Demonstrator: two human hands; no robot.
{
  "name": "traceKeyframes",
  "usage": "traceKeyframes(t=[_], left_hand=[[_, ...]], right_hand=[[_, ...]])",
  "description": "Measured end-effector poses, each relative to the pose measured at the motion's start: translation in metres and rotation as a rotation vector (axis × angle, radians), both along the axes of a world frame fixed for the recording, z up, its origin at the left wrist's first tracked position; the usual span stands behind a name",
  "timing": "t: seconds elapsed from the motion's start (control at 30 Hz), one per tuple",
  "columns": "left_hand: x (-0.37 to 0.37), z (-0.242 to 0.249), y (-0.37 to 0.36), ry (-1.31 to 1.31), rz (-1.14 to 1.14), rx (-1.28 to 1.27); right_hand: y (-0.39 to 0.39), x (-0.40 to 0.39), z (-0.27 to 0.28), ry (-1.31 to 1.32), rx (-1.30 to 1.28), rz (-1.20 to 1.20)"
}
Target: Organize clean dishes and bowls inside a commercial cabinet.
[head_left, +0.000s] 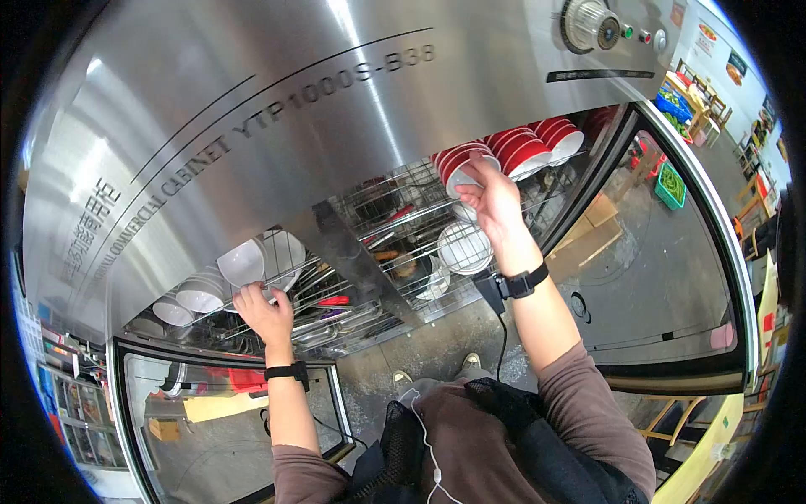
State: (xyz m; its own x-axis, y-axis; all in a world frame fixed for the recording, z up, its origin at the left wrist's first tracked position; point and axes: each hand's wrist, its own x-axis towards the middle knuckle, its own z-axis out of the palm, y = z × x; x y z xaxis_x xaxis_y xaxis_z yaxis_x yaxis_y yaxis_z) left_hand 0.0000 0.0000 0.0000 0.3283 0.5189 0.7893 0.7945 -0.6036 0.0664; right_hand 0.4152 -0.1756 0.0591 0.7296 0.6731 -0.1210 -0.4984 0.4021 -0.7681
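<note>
In the head view, my right hand [497, 200] is raised to the upper rack on the right, fingers apart, right in front of a stack of red bowls with white insides [460, 168]. More red bowls [519, 153] lie on their sides in neighbouring stacks. On the left, my left hand [265, 315] has its fingers spread at the rack's front edge, fingertips just below a white bowl [243, 262]. Beside it are stacked white bowls [200, 294], and a larger white dish [284, 259] stands behind its fingers.
The steel cabinet [336, 109] has its left glass door [227, 420] and right glass door [663, 277] swung outward. White plates [464, 248] sit on the lower wire rack, and utensils with a red handle [334, 300] lie left of the centre post [357, 260]. Cardboard [588, 231] shows through the right door.
</note>
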Motion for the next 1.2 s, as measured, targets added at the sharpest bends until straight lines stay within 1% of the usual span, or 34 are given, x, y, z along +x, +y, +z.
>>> traceKeyframes(t=[0.07,0.1,0.13,0.2,0.27,0.33,0.43,0.5,0.57,0.63,0.7,0.73,0.83,0.93,1.03,1.1,1.13,1.17,1.2], left_hand=[[0.013,0.003,-0.006,0.008,-0.047,0.007],[-0.014,0.002,-0.004,0.008,-0.065,-0.016],[-0.008,-0.005,-0.008,-0.017,-0.089,-0.029],[-0.02,0.007,0.006,0.001,-0.137,0.037],[-0.017,-0.006,0.003,-0.028,-0.148,-0.005],[-0.024,-0.003,0.013,-0.036,-0.175,0.008],[-0.03,-0.002,0.023,-0.05,-0.21,0.022],[-0.033,-0.008,0.031,-0.058,-0.224,0.034],[-0.035,-0.013,0.035,-0.072,-0.239,0.034],[-0.038,-0.014,0.037,-0.09,-0.281,0.045],[-0.038,-0.013,0.037,-0.09,-0.298,0.027],[-0.037,-0.013,0.035,-0.102,-0.304,0.03],[-0.038,-0.01,0.037,-0.143,-0.348,0.028],[-0.041,-0.01,0.04,-0.129,-0.351,0.033],[-0.041,-0.014,0.042,-0.146,-0.358,0.03],[-0.039,-0.015,0.043,-0.158,-0.356,0.028],[-0.041,-0.013,0.041,-0.155,-0.349,0.029],[-0.039,-0.014,0.04,-0.164,-0.338,0.032],[-0.036,-0.017,0.041,-0.174,-0.326,0.035]], right_hand=[[-0.001,0.016,0.001,-0.014,-0.104,-0.103],[0.005,-0.009,-0.001,-0.005,-0.105,-0.117],[0.005,-0.002,0.001,-0.046,-0.121,-0.15],[0.019,-0.004,-0.004,-0.064,-0.119,-0.224],[0.018,0.003,-0.005,-0.105,-0.194,-0.329],[0.022,-0.011,0.001,-0.088,-0.223,-0.424],[0.025,-0.025,0.009,-0.018,-0.176,-0.553],[0.024,-0.035,0.011,-0.004,-0.074,-0.594],[0.024,-0.039,0.011,-0.006,0.0,-0.64],[0.019,-0.059,0.019,-0.091,-0.014,-0.646],[0.016,-0.072,0.021,-0.249,0.039,-0.58],[0.016,-0.081,0.024,-0.343,0.026,-0.536],[0.02,-0.105,0.038,-0.574,-0.128,-0.335],[0.039,-0.11,0.05,-0.94,-0.36,-0.002],[0.077,-0.101,0.044,-1.808,-0.383,-0.107],[0.088,-0.085,0.035,-1.991,-0.725,-0.023],[0.093,-0.082,0.034,-2.066,-0.822,0.021],[0.1,-0.08,0.033,-2.118,-0.869,0.059],[0.108,-0.08,0.035,-2.15,-0.849,0.059]])
